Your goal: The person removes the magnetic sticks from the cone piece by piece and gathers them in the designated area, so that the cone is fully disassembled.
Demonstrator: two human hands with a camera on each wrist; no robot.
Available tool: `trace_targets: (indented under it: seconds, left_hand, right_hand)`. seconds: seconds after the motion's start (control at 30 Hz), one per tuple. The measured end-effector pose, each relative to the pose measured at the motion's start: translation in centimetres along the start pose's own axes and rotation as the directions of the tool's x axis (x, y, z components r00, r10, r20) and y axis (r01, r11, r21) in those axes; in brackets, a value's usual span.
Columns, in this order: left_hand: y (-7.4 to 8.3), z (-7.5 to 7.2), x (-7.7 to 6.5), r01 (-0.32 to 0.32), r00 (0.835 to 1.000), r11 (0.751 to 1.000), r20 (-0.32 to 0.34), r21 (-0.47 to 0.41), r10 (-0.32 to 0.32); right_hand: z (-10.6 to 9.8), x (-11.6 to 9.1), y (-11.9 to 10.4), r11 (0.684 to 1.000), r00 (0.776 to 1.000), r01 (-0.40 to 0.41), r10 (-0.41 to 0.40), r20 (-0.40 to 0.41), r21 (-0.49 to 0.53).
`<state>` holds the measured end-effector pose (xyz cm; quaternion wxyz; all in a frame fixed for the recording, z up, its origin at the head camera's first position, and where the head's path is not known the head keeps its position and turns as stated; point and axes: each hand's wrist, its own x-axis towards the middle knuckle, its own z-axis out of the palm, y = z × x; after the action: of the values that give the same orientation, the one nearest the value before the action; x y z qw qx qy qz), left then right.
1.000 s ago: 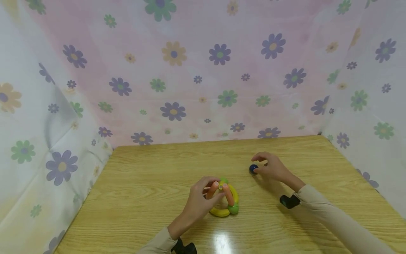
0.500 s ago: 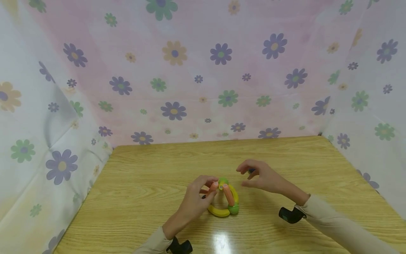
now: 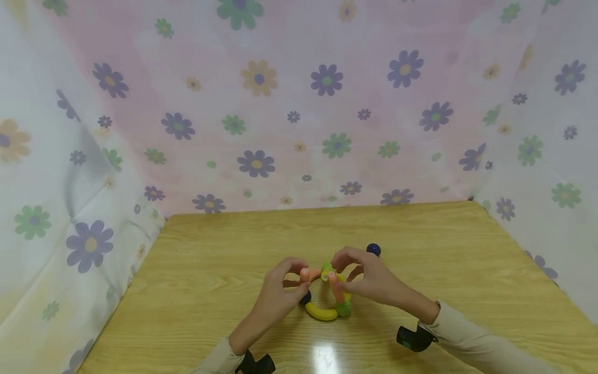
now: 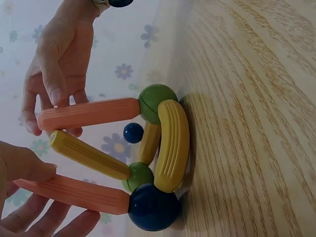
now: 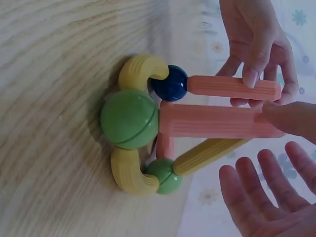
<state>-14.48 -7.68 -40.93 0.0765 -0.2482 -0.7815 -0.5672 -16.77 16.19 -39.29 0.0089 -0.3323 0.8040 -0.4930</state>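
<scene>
A toy frame of balls and ribbed sticks stands on the table. Its base joins curved yellow sticks (image 4: 174,145), two green balls (image 5: 129,118), a dark blue ball (image 4: 154,207) and an orange stick. Thumb and fingers of my left hand (image 3: 275,291) pinch the upright orange stick (image 4: 81,194) on that blue ball. My right hand (image 3: 374,278) is at another upright orange stick (image 5: 212,121), on the nearer green ball; its thumb appears to touch the top, while the fingers are spread away. A straight yellow stick (image 4: 91,154) slants up from the farther green ball.
A loose dark blue ball (image 3: 374,249) lies on the wooden table (image 3: 224,244), beyond my right hand. Flower-patterned cloth (image 3: 280,130) surrounds the table at the back and sides. Black straps with camera mounts (image 3: 416,338) sit on both wrists.
My right hand has left the loose blue ball and come left and nearer to the upright orange stick. My left hand has shifted slightly left with its stick.
</scene>
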Motion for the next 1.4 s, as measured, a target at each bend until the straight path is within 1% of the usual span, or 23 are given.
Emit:
trace_targets:
  seconds: [0.17,0.23,0.33,0.4,0.53,0.67,0.8,0.93,1.03,1.1,1.17,1.27,1.3,1.4]
  left_hand:
    - [2.1,-0.9,-0.4,0.015,1.000,0.999,-0.003,-0.039,-0.016]
    - [2.3,-1.1,-0.6,0.035,0.999,0.998,0.002,-0.055,-0.035]
    - [2.5,-1.5,-0.9,0.040,0.999,0.997,0.012,-0.068,-0.039]
    - [2.5,-1.6,-1.0,0.057,0.998,0.995,0.016,-0.085,-0.056]
    - [2.5,-1.9,-1.1,0.087,0.996,0.992,0.012,-0.086,-0.087]
    - [2.6,-2.0,-1.1,0.092,0.996,0.993,0.009,-0.072,-0.092]
    - [2.5,-2.2,-1.4,0.084,0.996,0.995,-0.014,-0.061,-0.085]
    - [1.8,-2.6,-1.8,0.071,0.996,0.996,-0.044,-0.053,-0.073]
    - [0.2,-3.0,-2.1,0.080,0.995,0.995,-0.047,-0.063,-0.083]
    - [-0.9,-3.3,-2.4,0.084,0.995,0.995,-0.041,-0.049,-0.086]
    - [-1.9,-3.7,-2.6,0.080,0.996,0.996,-0.035,-0.026,-0.081]
    - [-2.7,-4.4,-3.0,0.057,0.998,0.998,-0.015,0.034,-0.057]
    - [-2.9,-4.5,-3.1,0.043,0.999,0.997,-0.007,0.058,-0.043]
    - [-3.4,-4.9,-3.3,0.030,0.999,0.994,0.019,0.107,-0.032]
  right_hand:
    - [0.7,-0.4,-0.1,0.997,0.999,0.041,-0.042,0.017,0.058]
    - [0.8,-0.5,-0.1,0.996,0.999,0.035,-0.037,0.021,0.079]
    - [0.9,-0.8,-0.2,0.996,0.999,0.021,-0.023,0.024,0.090]
    - [0.9,-1.0,-0.3,0.995,1.000,0.007,-0.009,0.027,0.100]
    - [1.2,-1.1,-0.5,0.991,0.999,-0.019,0.016,0.028,0.132]
    - [1.5,-1.2,-0.4,0.993,1.000,-0.013,0.014,-0.003,0.118]
    - [1.5,-1.6,-0.2,0.995,1.000,-0.001,0.003,-0.019,0.102]
    - [1.2,-2.2,-0.1,0.993,1.000,0.000,0.002,-0.025,0.115]
    - [0.9,-2.9,-0.2,0.994,0.999,-0.010,0.014,-0.041,0.111]
    - [0.7,-3.3,-0.1,0.995,0.999,-0.015,0.020,-0.049,0.099]
    - [0.5,-3.8,-0.1,0.995,0.998,-0.015,0.020,-0.054,0.097]
    - [0.3,-4.4,0.1,0.995,0.999,0.002,0.004,-0.054,0.100]
    - [0.1,-4.6,0.2,0.995,0.998,0.019,-0.014,-0.054,0.102]
    - [-0.2,-5.3,0.6,0.992,0.996,0.076,-0.070,-0.056,0.103]
